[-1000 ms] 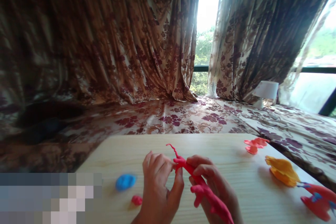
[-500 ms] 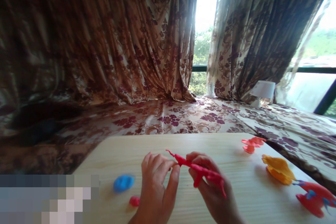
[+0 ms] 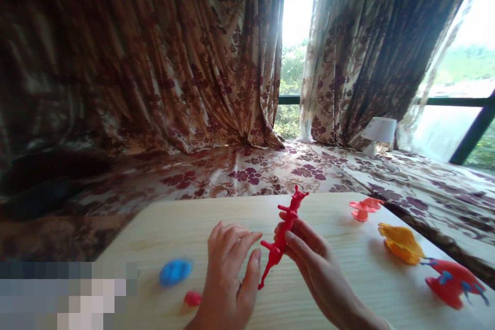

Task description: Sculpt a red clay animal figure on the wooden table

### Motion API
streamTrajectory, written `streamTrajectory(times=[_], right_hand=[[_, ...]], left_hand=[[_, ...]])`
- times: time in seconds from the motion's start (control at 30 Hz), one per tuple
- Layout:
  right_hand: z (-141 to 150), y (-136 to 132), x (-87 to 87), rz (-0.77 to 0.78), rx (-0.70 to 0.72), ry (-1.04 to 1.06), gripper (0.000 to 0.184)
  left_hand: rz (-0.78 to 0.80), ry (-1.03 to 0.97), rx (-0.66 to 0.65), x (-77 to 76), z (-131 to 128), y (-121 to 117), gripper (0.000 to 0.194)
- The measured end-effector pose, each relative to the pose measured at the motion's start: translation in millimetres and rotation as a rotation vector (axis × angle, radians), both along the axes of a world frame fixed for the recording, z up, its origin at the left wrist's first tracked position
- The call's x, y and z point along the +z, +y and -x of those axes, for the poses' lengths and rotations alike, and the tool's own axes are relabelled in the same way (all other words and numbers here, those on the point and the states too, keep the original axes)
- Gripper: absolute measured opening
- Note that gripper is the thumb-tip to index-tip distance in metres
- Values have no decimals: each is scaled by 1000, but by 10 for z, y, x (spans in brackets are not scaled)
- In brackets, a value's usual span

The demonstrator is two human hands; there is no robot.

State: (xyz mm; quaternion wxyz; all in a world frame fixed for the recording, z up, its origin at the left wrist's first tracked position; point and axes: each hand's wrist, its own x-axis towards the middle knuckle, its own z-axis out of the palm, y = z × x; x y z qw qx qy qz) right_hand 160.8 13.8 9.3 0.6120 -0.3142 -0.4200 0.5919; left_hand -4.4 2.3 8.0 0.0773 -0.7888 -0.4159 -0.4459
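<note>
A red modelling-clay animal figure (image 3: 286, 228), long and thin with short legs, a horned or eared head and a curved tail, is in my right hand (image 3: 315, 258). My thumb and fingers pinch its middle, and it tilts with the head up and away from me. My left hand (image 3: 232, 273) is beside the tail end, thumb and fingers apart, holding nothing. Left of that hand, a flat blue clay piece (image 3: 175, 272) and a small red clay lump (image 3: 193, 298) lie on the pale wooden table (image 3: 216, 209).
Along the table's right side stand a coral clay figure (image 3: 364, 209), a yellow one (image 3: 402, 245) and a red one with blue parts (image 3: 453, 279). Beyond the table are flower-patterned cloth (image 3: 247, 175), curtains (image 3: 216, 62) and a white lamp (image 3: 381, 130). The lower left corner is pixelated.
My right hand has turned the red figure from lying across, tail end toward my left hand, to head up. My left fingers have let go of it and opened. The view has shifted slightly.
</note>
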Motion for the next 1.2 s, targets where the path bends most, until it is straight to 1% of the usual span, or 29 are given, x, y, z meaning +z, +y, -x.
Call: streamTrajectory(times=[0.13,0.23,0.4,0.53,0.6,0.7,0.77,0.87,1.0,1.07,1.13,1.2], right_hand=[[4,-6,15,37,52,27,36],[18,-15,22,57,84,5,35],[49,-34,33,70,109,4,36],[53,-34,60,103,142,24,32],[44,-34,66,125,210,39,27],[32,-49,57,141,349,32,18],[30,-70,44,147,400,20,15],[35,-101,23,156,434,-1,15],[39,-117,30,153,445,-41,17],[30,-104,53,119,434,-108,18],[6,-73,69,36,376,-223,21],[-27,-27,59,-79,253,-334,25]], left_hand=[[97,-56,-35,58,-46,-43,17],[143,-92,-37,62,-78,-52,12],[95,-85,-51,31,-78,-46,10],[107,-75,-62,55,-19,-21,10],[82,-104,-12,69,15,11,10],[-23,-105,73,65,43,61,18],[-70,-87,91,51,41,75,22],[-72,-75,92,31,29,66,19],[-64,-65,80,29,32,58,17],[-65,-66,74,34,36,68,17],[-47,-77,79,36,36,78,18],[-12,-98,91,32,33,84,20]])
